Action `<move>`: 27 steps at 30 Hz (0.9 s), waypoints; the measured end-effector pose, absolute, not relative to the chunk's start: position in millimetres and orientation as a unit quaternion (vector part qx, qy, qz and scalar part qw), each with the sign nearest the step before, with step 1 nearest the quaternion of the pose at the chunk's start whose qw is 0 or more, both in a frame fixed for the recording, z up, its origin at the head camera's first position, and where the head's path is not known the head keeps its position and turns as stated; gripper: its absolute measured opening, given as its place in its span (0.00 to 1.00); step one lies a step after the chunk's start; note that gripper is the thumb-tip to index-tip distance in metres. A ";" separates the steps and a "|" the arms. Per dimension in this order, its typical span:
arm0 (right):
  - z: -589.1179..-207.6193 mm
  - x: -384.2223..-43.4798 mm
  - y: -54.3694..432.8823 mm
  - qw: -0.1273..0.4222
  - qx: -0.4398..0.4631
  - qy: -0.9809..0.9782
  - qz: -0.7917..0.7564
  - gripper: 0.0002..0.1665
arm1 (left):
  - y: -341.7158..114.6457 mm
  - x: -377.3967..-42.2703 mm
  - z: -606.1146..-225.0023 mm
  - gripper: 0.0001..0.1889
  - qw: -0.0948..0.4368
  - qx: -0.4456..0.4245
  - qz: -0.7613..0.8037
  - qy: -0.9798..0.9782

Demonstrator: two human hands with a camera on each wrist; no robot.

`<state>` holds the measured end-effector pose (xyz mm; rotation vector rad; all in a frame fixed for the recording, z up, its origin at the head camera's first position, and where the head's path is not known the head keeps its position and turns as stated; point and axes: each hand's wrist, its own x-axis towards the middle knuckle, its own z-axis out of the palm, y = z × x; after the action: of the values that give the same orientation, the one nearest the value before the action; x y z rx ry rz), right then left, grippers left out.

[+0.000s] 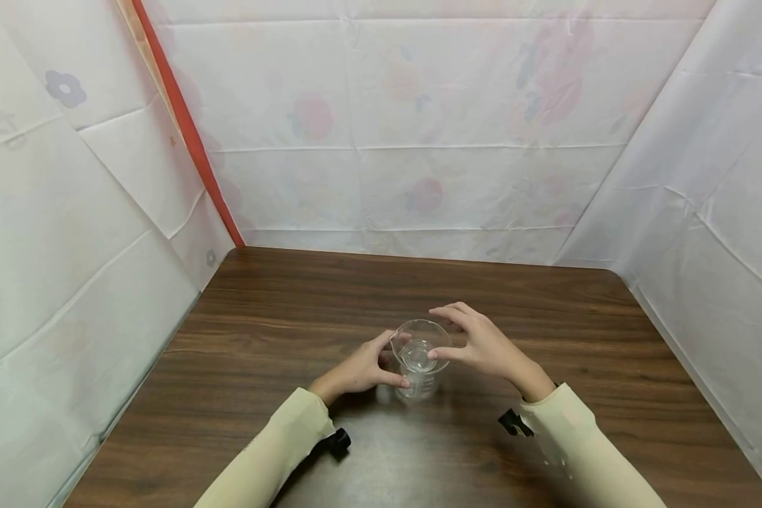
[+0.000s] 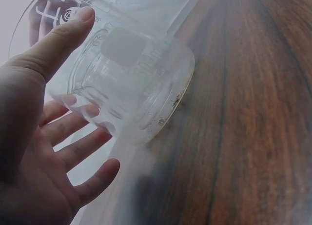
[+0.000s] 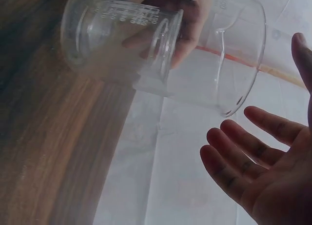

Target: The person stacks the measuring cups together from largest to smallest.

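Observation:
A large clear glass beaker (image 1: 419, 389) stands on the table with a smaller glass beaker (image 1: 417, 355) inside it. White markings show on the large beaker (image 2: 165, 88) and on the inner beaker (image 3: 134, 15). My left hand (image 1: 360, 368) grips the large beaker from the left, thumb on the near side and fingers partly behind the glass. To the right, my right hand (image 1: 484, 344) holds nothing, its fingers spread loosely by the rim; its thumb overlaps the rim in the head view. In the right wrist view, the right fingertips (image 3: 212, 156) sit apart from the glass.
The brown wood-grain table (image 1: 279, 303) spreads around both hands. White patterned sheets (image 1: 381, 120) hang behind it and along both sides, with a red strip (image 1: 187, 127) at the back left. Black wrist mounts (image 1: 338, 442) stick out from both sleeves.

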<state>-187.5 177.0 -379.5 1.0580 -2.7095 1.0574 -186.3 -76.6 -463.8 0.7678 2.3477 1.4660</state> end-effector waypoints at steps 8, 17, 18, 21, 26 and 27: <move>-389.4 -183.7 181.2 0.012 0.335 -0.870 0.361 0.46 | -75.8 -186.8 -465.1 0.40 0.134 0.267 0.515 0.803; -400.2 -178.2 186.3 0.001 0.325 -0.876 0.356 0.51 | -75.6 -186.4 -465.8 0.38 0.127 0.262 0.510 0.809; -401.3 -177.8 186.8 0.000 0.324 -0.877 0.354 0.51 | -75.5 -186.8 -465.8 0.38 0.127 0.262 0.510 0.809; -404.5 -177.2 187.7 -0.001 0.318 -0.879 0.356 0.50 | -75.7 -187.7 -465.3 0.38 0.126 0.263 0.511 0.809; -413.0 -178.5 189.4 -0.003 0.314 -0.879 0.360 0.50 | -75.4 -189.7 -467.1 0.38 0.123 0.264 0.506 0.812; -415.3 -178.8 189.6 -0.005 0.314 -0.878 0.360 0.50 | -75.2 -190.0 -467.8 0.38 0.123 0.263 0.504 0.813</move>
<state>-178.8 189.6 -415.3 0.9889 -2.7690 1.1357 -190.0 -75.2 -467.8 0.7677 2.3731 1.4710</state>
